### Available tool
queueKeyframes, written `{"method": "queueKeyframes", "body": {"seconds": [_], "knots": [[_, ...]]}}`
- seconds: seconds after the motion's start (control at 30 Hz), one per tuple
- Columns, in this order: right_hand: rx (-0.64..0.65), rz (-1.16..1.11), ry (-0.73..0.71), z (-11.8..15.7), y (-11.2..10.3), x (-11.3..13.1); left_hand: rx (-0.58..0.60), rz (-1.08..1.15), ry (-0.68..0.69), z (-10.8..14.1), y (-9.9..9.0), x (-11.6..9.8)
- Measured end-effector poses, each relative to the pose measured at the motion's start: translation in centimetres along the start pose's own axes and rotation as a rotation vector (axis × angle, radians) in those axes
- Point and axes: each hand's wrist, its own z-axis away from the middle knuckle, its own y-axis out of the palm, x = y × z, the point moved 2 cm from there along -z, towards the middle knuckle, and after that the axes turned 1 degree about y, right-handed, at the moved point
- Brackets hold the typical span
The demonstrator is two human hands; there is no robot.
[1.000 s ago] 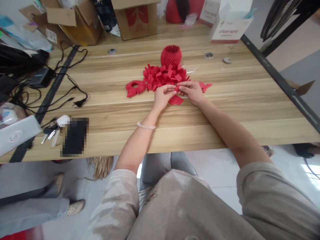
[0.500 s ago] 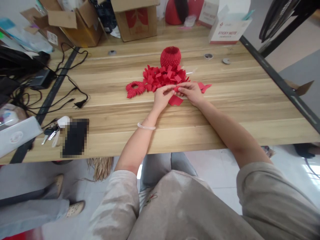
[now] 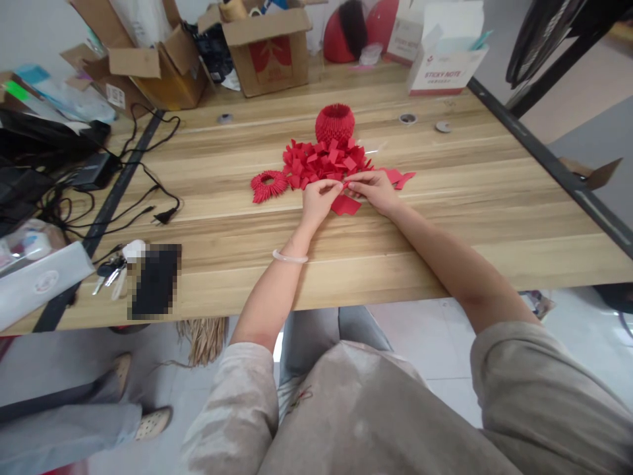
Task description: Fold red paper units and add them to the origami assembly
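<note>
My left hand [image 3: 319, 200] and my right hand [image 3: 374, 190] meet over the table, fingertips pinched on one small piece of red paper [image 3: 345, 185]. Its folds are too small to make out. Just below my fingers lies a flat red paper sheet [image 3: 346, 204]. Beyond them spreads a heap of red paper pieces [image 3: 321, 161]. Behind the heap stands a round red vase shape [image 3: 335, 123] built of folded paper units. Left of my left hand rests a flat ring of folded red paper [image 3: 269, 185]. More red paper [image 3: 398, 177] lies right of my right hand.
Black cables [image 3: 143, 175] and a plug lie at the left, with keys [image 3: 113, 270] and a blurred dark object [image 3: 154, 282] near the front edge. Cardboard boxes [image 3: 270, 63] and a sticky-note box [image 3: 444, 69] line the back. Another person's legs [image 3: 93, 415] show at lower left.
The camera view has shifted slightly, so the table appears lower. My fingers have moved on the red paper piece, which shows smaller between the fingertips; both hands still hold it.
</note>
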Motion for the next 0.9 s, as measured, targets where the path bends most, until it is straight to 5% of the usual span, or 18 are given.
{"method": "queueKeyframes", "body": {"seconds": [0.37, 0.9], "knots": [[0.025, 0.022, -0.030, 0.28, 0.33, 0.34, -0.127, -0.069, -0.006, -0.29, -0.56, 0.87], [-0.002, 0.036, -0.014, 0.22, 0.18, 0.21, -0.029, -0.081, 0.066, -0.29, -0.39, 0.66]]}}
